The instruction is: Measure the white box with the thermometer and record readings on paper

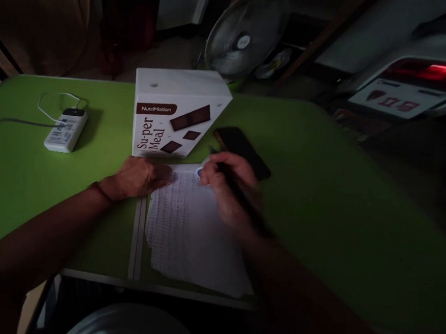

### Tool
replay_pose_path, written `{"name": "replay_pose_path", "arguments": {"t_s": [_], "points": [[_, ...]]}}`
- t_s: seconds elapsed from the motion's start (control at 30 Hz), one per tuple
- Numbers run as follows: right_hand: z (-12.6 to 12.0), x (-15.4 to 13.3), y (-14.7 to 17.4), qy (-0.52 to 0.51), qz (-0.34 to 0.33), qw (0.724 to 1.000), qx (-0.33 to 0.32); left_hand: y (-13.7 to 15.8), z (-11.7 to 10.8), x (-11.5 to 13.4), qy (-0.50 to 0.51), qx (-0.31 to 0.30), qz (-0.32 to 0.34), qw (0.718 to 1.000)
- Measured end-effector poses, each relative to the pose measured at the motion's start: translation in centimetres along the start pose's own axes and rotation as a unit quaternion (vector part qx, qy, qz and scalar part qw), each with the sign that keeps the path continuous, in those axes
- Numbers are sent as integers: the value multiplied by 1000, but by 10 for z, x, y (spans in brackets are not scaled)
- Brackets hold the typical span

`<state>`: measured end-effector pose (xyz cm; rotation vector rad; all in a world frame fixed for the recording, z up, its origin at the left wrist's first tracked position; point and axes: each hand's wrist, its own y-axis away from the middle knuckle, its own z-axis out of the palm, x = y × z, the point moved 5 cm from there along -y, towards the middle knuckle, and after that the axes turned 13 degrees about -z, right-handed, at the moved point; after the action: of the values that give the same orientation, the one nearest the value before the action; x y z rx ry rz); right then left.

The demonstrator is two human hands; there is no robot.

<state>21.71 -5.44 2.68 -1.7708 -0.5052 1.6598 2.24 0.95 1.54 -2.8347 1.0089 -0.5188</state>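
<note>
One sheet (210, 237), one box (181, 113), one phone (247, 151). Left hand (140, 176) rests knuckles-up at the sheet's top, grip unclear; right hand (231, 188), fingers curled, pinches one pen (213, 151).

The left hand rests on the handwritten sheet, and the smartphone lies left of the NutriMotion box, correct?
Not quite: the head view shows the smartphone right of the NutriMotion box. The left hand does rest on the handwritten sheet.
</note>
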Motion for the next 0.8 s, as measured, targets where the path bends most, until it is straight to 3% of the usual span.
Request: {"name": "replay_pose_path", "arguments": {"t_s": [0.1,0.23,0.37,0.63,0.8], "points": [[8,4,6,4,87,996,-20,-1,-5,6,-45,-38,-46,997],[9,12,11,10,169,986,2,-3,-9,12,-88,-35,-73,993],[11,17,12,10,170,985,-22,-6,-7,8,-87,-16,-106,990],[9,24,9,115,147,978,-94,-10,-4,-6,13,-5,-144,990],[7,29,11,122,152,978,-68,-11,-5,-12,53,-1,-139,989]]}}
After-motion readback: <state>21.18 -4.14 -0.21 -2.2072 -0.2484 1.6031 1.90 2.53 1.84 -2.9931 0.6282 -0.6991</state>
